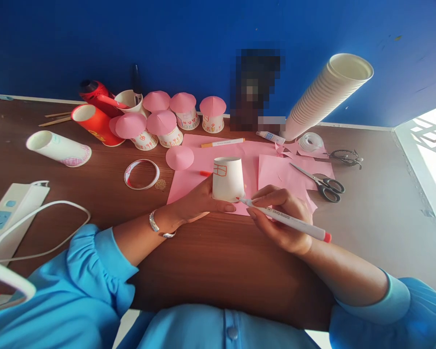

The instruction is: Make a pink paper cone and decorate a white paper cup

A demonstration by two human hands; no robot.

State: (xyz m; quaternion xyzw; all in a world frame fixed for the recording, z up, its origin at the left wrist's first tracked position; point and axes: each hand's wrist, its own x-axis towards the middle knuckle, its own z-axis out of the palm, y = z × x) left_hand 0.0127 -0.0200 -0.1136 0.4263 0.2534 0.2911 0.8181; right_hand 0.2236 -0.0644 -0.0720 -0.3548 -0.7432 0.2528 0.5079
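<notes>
My left hand [199, 198] grips an upside-down white paper cup [229, 182], thumb along its lower rim. A red window shape is drawn on the cup's upper left side. Between the fingers of my right hand [285, 215] is a white marker [294, 224] with a red end, its tip at the cup's lower right edge. Pink paper sheets [185, 186] lie beneath and behind the cup. A pink paper cone [179, 158] rests just behind my left hand. Farther back stand several decorated cups with pink cone roofs [212, 106].
Scissors [321, 183], clear tape [310, 142] and a tall leaning stack of cups [327, 97] are at the right. Left are a tape ring [141, 174], a red cup [98, 126], a white cup [58, 148] and a power strip [16, 213] with a cable. A blue wall [167, 43] bounds the table's back.
</notes>
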